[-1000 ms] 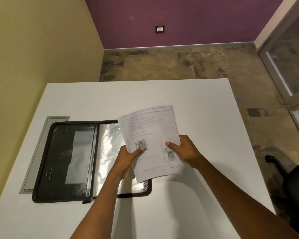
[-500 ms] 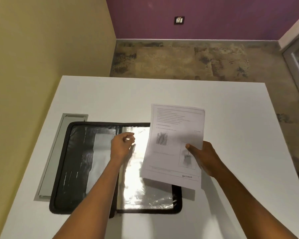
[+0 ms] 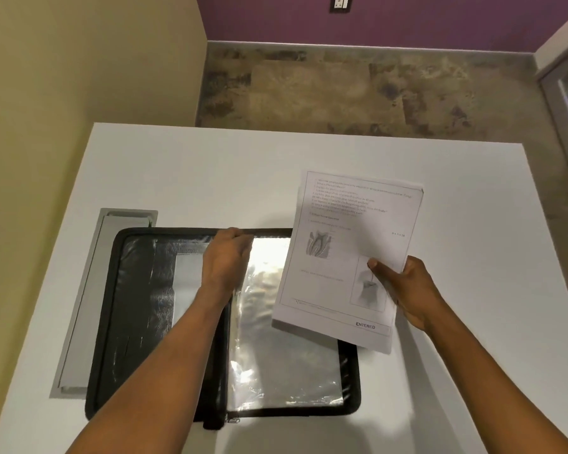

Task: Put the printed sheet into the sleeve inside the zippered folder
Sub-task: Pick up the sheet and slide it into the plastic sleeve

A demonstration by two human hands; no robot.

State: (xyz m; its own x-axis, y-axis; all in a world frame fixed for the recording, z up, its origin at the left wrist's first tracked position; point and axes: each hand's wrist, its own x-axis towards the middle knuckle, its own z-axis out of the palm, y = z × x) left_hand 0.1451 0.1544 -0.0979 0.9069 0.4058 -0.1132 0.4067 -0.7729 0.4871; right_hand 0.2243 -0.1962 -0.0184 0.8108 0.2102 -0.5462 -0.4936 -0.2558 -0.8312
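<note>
A black zippered folder [image 3: 135, 322] lies open on the white table, its clear plastic sleeve [image 3: 276, 355] shining on the right half. My right hand [image 3: 404, 290] holds the printed sheet [image 3: 345, 257] by its lower right edge, lifted above the folder's right side. The sheet has text, two grey pictures and the word ENTERED at the bottom. My left hand [image 3: 225, 260] is at the top edge of the sleeve near the folder's spine, fingers pinched together there. Whether the fingers actually grip the sleeve's edge is hard to see.
A grey cable tray lid [image 3: 86, 299] is set into the table [image 3: 210, 178] left of the folder. A yellow wall runs along the left, close to the table. Bare floor and a purple wall lie beyond the far edge.
My left hand let go of the sheet and moved up to the top edge of the sleeve. My right hand carried the sheet to the right, off the middle of the folder.
</note>
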